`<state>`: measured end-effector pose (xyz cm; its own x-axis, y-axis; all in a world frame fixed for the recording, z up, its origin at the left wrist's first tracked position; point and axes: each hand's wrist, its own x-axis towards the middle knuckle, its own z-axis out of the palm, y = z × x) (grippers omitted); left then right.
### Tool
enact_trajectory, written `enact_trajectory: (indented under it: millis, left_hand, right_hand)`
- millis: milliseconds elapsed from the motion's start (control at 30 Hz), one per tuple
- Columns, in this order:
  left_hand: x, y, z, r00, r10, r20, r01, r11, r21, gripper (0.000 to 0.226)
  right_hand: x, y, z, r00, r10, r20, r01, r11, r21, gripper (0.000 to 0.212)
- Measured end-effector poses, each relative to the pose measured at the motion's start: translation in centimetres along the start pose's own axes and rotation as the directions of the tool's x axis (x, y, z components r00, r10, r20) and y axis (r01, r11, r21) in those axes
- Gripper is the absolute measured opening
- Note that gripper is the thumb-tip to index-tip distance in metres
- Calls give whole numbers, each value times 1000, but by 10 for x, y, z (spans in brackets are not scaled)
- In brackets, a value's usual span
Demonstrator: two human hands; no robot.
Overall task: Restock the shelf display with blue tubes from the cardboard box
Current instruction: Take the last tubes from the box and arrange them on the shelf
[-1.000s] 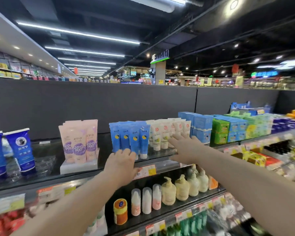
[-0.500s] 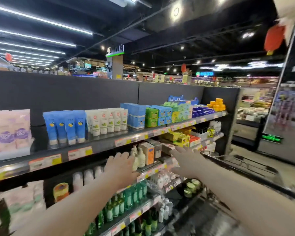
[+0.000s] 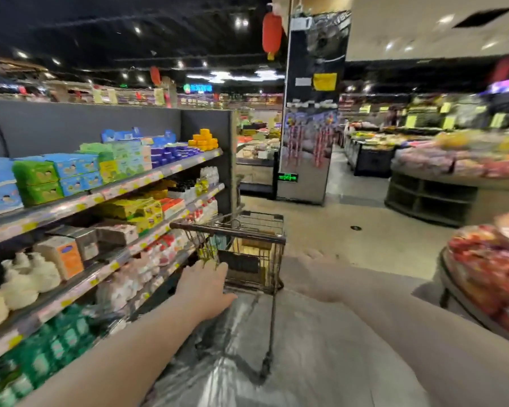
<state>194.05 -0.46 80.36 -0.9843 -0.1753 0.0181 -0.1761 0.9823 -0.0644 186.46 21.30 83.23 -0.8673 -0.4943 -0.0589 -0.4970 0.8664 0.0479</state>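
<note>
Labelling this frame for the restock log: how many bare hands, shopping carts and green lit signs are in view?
Bare hands: 2, the left hand and the right hand, both empty
Shopping cart: 1
Green lit sign: 1
Total: 4
</note>
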Motion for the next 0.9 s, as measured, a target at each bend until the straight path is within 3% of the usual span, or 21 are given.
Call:
enact_trajectory:
  millis: [167,400,733,900]
  left_hand:
    - [55,78,5,984,175,-19,-175,984,-18,71]
    - [160,144,16,949,312,-40,-312,950,-13,73]
    - [352,192,28,927,374,-40,-376,926,-41,73]
    - [414,206,53,913,406,40,-404,913,-48,74]
  right_hand:
    - [-6,76,14,988,147,51,-145,988,-50,74]
    - [47,151,26,971,226,72,-219,972,-90,70]
    - [187,237,35,938,317,143,-313,948,-53,69]
    - [241,271,38,931,328,162,-323,945,-57,68]
